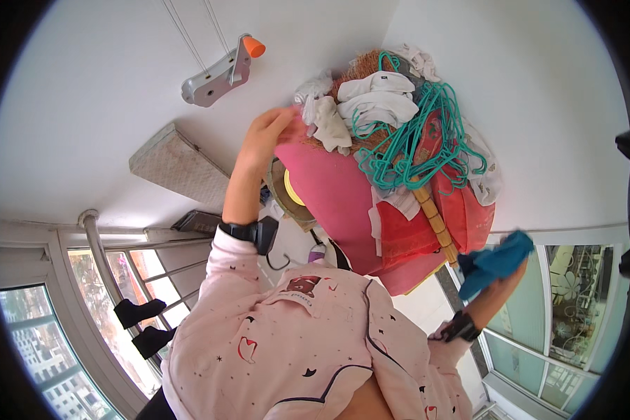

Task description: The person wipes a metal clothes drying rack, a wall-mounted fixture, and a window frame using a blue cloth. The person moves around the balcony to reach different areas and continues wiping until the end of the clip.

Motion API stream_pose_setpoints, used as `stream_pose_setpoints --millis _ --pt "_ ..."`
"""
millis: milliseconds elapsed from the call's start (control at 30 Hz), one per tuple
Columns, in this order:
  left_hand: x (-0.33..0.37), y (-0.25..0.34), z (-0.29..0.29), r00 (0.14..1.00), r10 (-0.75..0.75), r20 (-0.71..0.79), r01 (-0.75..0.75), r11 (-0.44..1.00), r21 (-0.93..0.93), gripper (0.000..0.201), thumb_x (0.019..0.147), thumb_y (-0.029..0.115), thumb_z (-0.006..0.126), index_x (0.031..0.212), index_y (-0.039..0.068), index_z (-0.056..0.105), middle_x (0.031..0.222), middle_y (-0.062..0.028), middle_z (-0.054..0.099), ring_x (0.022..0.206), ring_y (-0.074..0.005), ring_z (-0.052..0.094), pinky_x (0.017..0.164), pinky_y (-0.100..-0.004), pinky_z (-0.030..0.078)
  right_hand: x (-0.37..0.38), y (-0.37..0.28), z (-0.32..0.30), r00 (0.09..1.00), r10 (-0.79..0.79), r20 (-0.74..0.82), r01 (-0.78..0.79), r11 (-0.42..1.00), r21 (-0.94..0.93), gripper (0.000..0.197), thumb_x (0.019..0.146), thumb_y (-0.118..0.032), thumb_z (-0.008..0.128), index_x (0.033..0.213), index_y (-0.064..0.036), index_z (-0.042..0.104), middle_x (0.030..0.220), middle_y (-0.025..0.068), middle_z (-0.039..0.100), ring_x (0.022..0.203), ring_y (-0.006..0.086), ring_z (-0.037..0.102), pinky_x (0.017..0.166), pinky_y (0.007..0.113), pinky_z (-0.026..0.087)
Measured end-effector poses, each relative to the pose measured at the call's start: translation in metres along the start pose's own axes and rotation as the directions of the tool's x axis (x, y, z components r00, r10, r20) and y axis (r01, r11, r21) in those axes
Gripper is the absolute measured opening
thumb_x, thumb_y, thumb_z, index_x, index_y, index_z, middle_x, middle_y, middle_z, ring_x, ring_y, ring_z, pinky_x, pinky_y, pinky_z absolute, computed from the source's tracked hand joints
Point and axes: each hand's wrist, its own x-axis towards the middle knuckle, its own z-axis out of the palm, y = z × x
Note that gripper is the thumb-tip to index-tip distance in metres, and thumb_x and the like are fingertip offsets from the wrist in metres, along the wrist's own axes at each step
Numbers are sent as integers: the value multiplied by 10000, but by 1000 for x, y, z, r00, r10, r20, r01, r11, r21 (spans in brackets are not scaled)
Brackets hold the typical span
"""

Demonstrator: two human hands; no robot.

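My left hand [273,124] reaches out over the far left edge of a pink surface [325,185], beside a clear plastic bag [313,89] and a cream cloth [330,124]. Its fingers are smeared by motion against pink, so their grip cannot be made out. Out at the right, my right hand [500,292] is closed on a crumpled blue cloth [495,264], which covers most of the fingers. A tangle of green clothes hangers [427,143] lies on the heap between the hands, next to folded white cloths [379,98].
A bamboo-like handle [434,220] crosses red bags [462,203] on the pile. On the left wall are a metal crank fixture [220,77] with an orange knob and cords, a slanted board [178,161] and a pipe [108,259]. Black socks [140,313] hang near the window.
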Motion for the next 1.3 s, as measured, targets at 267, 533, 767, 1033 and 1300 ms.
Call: stream_pose_setpoints --millis 267,533,767,1033,1300 --pt "-44 -46 -58 923 -52 -382 -62 958 -280 371 975 309 524 1201 20 572 1061 -98 666 945 -197 640 812 -314 498 -53 -9 -137 998 -55 -33 58 992 112 349 953 -325 544 1101 -9 546 965 122 617 772 229 616 703 333 542" --pt "-52 -22 2 992 59 -115 -92 948 -303 318 972 280 533 1138 16 596 975 -85 682 888 -210 654 786 -335 517 -122 37 -55 918 -55 393 34 998 61 608 989 -526 244 964 4 540 645 148 591 433 298 515 484 401 511" --pt "-51 -38 -4 1000 -7 25 15 941 -338 299 985 270 525 1124 15 593 983 -93 675 885 -203 650 796 -349 521 -151 59 39 771 90 630 -266 945 190 602 968 -575 354 1211 -65 563 902 139 659 700 303 629 628 411 543" --pt "25 -31 -97 978 -22 206 127 847 -516 353 996 282 478 1190 -2 554 1071 -123 662 959 -233 647 831 -350 521 -142 134 256 872 247 422 -215 969 -123 503 923 -494 529 1198 -75 567 978 89 662 706 185 625 542 349 524" --pt "104 12 -120 987 -35 156 143 629 -764 483 1025 380 405 1355 28 428 1312 -137 543 1169 -268 545 973 -422 450 -122 217 530 670 -93 736 556 721 -415 488 933 -420 531 1137 21 585 969 233 651 993 349 636 850 420 485"
